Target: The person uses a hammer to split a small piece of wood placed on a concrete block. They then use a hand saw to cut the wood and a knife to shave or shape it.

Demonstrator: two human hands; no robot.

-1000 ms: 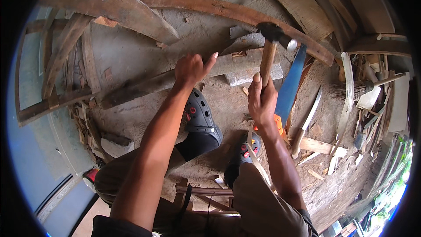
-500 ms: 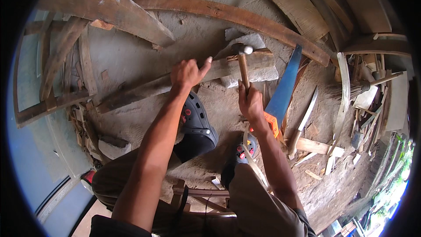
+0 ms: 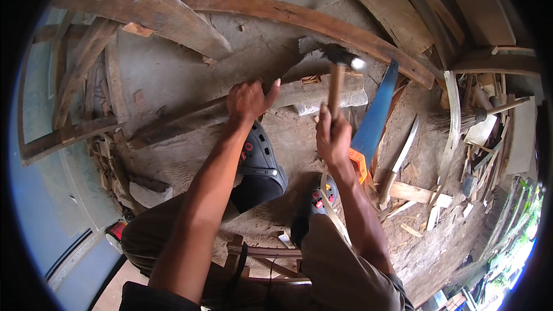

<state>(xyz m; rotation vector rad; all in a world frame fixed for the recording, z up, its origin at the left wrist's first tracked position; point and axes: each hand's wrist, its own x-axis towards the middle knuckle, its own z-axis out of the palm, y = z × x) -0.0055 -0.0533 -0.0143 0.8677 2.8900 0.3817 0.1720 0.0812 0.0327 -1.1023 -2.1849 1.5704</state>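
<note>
My right hand (image 3: 332,136) grips the wooden handle of a hammer (image 3: 340,69), whose metal head is raised over the ground near the end of a long rough plank (image 3: 190,116). My left hand (image 3: 247,99) presses down on that plank, fingers wrapped over its upper edge. The plank lies across the dirt and rests on a grey stone block (image 3: 328,99). My feet in dark clogs (image 3: 259,167) stand just below the plank.
A blue handsaw with an orange handle (image 3: 371,124) lies right of my right hand, a long knife (image 3: 398,158) beside it. Curved timbers (image 3: 305,20) and boards ring the dirt floor. Wood offcuts and a broom (image 3: 478,116) lie at right.
The hammer dropped toward the plank half a second ago and now its head is lifted again. My left hand stayed on the plank.
</note>
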